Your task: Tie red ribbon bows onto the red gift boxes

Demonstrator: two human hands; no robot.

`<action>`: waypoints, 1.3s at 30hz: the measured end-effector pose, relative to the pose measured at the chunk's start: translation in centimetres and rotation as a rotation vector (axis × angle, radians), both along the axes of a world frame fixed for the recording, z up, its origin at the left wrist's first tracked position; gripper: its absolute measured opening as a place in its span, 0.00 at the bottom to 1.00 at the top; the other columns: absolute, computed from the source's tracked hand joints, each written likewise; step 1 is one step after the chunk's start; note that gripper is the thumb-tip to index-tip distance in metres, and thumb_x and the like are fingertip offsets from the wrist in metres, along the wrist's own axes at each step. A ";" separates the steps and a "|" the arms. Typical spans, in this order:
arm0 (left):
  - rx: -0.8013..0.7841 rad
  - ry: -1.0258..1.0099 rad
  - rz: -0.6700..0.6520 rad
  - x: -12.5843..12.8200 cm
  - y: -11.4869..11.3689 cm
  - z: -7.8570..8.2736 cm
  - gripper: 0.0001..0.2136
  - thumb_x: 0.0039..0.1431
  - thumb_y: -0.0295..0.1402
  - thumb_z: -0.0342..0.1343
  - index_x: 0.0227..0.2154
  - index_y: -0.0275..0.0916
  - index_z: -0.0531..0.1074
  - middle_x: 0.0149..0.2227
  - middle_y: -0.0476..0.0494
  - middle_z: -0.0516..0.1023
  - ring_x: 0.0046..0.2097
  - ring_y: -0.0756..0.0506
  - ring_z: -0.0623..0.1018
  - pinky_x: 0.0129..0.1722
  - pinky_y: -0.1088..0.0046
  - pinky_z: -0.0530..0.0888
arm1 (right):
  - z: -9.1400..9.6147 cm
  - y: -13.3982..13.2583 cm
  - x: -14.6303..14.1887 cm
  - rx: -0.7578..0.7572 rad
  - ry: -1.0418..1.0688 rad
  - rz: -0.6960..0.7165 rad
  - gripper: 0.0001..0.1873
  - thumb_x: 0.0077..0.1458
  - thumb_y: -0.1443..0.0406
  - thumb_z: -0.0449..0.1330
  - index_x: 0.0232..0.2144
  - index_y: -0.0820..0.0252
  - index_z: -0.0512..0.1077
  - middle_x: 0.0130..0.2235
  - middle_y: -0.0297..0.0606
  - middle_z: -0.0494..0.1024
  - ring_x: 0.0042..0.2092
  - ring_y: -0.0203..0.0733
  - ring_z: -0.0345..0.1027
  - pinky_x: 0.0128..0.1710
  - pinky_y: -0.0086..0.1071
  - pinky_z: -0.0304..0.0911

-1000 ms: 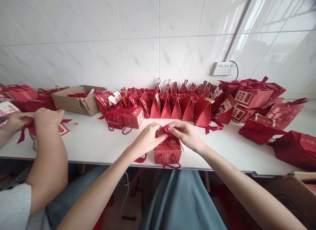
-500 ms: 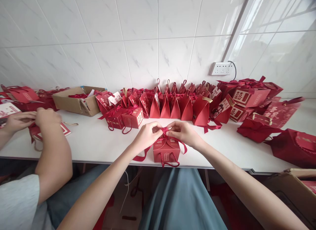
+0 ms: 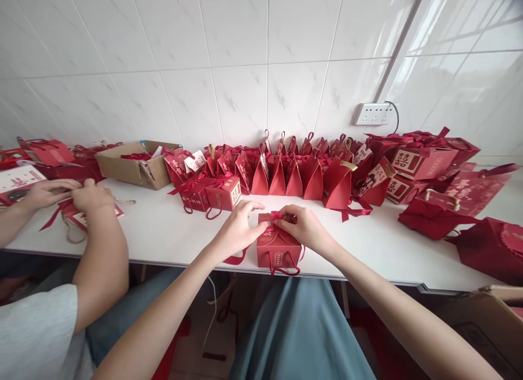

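Mostly, the little red box looks close to done. It sits shut near the front edge of the white bench, right between the two hands, with its rope handle hanging down in front. A red ribbon is on top, bunched up in the middle like a knot or a small bow. One loose ribbon end lies on the bench to the left of the box. So I think the bow is partly made, and what is left is to make it tight and neat. The fingers hide some of it, so I cannot tell if the knot is all the way tied.

The left hand is part open. There is a gap between its thumb and pointing finger, and the thumb tip is at the top of the box, by the ribbon. It does not seem to grip anything. The right hand is more closed, and its thumb and fingertips pinch the ribbon at the middle.

Behind, two red boxes with bows on top sit side by side and look finished.
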State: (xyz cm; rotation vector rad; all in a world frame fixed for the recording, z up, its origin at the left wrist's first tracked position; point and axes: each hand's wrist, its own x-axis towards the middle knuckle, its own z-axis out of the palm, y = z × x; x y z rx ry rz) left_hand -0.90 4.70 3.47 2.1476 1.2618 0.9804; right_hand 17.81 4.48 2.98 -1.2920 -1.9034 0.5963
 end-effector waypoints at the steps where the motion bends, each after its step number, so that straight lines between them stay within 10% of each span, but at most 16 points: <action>1: -0.016 0.024 0.055 -0.4 -0.5 -0.2 0.13 0.54 0.36 0.54 0.41 0.40 0.66 0.46 0.42 0.71 0.49 0.44 0.72 0.49 0.65 0.69 | -0.1 -0.1 0.0 0.002 0.007 -0.001 0.06 0.51 0.64 0.58 0.26 0.60 0.72 0.27 0.34 0.75 0.28 0.36 0.66 0.29 0.29 0.59; 5: -0.300 0.077 0.147 -2.0 -2.1 -0.5 0.17 0.56 0.49 0.49 0.38 0.40 0.63 0.36 0.46 0.72 0.38 0.45 0.75 0.39 0.67 0.70 | -0.3 -0.4 0.0 0.047 0.079 0.013 0.08 0.52 0.65 0.56 0.24 0.59 0.74 0.30 0.36 0.77 0.32 0.39 0.69 0.33 0.30 0.62; 11: -0.586 0.026 -0.067 -2.4 -1.7 0.9 0.18 0.56 0.50 0.48 0.22 0.39 0.61 0.19 0.54 0.62 0.23 0.51 0.66 0.26 0.75 0.63 | -0.4 -0.7 -0.2 -0.033 0.189 0.015 0.06 0.50 0.65 0.58 0.28 0.59 0.75 0.31 0.36 0.78 0.32 0.39 0.71 0.34 0.31 0.64; 32: 0.051 0.514 -0.193 -2.1 -1.5 4.6 0.08 0.58 0.28 0.47 0.35 0.42 0.71 0.38 0.49 0.76 0.38 0.46 0.75 0.36 0.74 0.67 | -1.1 -1.2 -0.7 -0.083 0.364 -0.032 0.09 0.48 0.59 0.61 0.27 0.59 0.75 0.29 0.35 0.79 0.30 0.38 0.70 0.32 0.31 0.63; 39: 0.135 0.588 -0.120 -1.8 -1.7 4.8 0.11 0.60 0.41 0.49 0.32 0.40 0.71 0.37 0.47 0.73 0.34 0.47 0.74 0.34 0.73 0.66 | -1.0 -1.3 -0.7 -0.075 0.344 -0.044 0.09 0.49 0.59 0.61 0.28 0.59 0.74 0.29 0.35 0.79 0.30 0.38 0.70 0.33 0.32 0.64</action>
